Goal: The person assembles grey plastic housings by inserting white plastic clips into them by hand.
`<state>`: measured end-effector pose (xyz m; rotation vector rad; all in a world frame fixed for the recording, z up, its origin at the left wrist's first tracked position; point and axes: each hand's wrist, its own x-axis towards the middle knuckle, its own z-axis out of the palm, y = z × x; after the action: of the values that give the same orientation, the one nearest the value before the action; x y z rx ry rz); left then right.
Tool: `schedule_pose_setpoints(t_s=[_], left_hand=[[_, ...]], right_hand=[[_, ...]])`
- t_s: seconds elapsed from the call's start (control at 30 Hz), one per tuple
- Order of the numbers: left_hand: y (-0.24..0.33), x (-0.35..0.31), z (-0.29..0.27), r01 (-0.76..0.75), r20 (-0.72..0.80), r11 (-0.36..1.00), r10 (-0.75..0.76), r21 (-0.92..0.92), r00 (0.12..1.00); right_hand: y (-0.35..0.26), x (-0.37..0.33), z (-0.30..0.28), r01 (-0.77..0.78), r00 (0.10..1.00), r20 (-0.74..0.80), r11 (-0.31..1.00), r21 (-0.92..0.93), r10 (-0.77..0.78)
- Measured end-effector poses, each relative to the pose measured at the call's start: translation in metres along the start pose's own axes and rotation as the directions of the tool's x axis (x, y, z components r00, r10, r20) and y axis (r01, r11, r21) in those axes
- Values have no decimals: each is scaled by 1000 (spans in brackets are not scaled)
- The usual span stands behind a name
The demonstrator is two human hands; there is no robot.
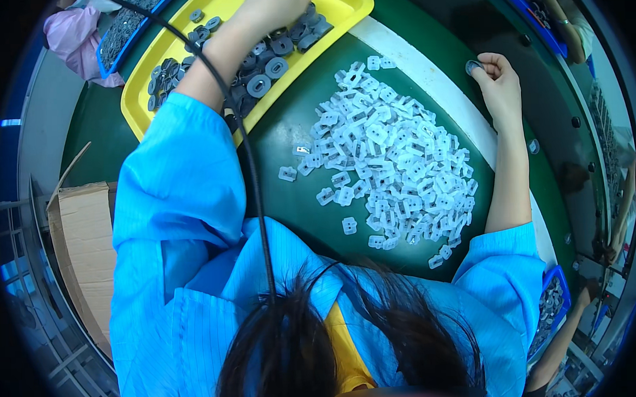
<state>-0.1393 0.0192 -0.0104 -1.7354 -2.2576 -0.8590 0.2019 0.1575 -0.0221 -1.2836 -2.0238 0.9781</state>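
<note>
My right hand (502,87) is closed in a pinch on a small dark grey round part (473,66), held above the dark green surface beyond the white strip. Up at the top edge, my left hand (273,10) reaches over the far side of a yellow tray (133,89). Its fingers are partly cut off by the picture's edge, so what they grip does not show. Dark grey round plastic parts with slotted centres (259,86) fill much of the tray. A large pile of small translucent white plastic pieces (390,150) lies between my forearms.
A black cable (250,166) hangs across the view, over my left forearm. At left stand an open cardboard box (87,241) and a blue bin (106,55) of grey parts beside a pink bag (74,39). Another blue bin (563,295) and other people's arms (557,337) are at right.
</note>
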Motion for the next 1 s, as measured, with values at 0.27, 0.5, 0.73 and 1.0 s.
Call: schedule_pose_setpoints(t_s=[0.27,0.5,0.73,1.0], left_hand=[[11,7,16,161,228,983,-178,91,957],[25,-1,15,45,174,998,-37,-42,984],[56,-1,-14,169,167,944,-125,-282,978],[100,-28,3,641,655,245,-31,-727,755]], right_hand=[[-17,-10,13,282,954,-90,958,-47,-285],[-50,-26,70,746,664,252,646,-163,-703],[-53,-43,42,386,892,297,916,-110,-341],[-49,-51,33,522,844,289,816,-248,-452]])
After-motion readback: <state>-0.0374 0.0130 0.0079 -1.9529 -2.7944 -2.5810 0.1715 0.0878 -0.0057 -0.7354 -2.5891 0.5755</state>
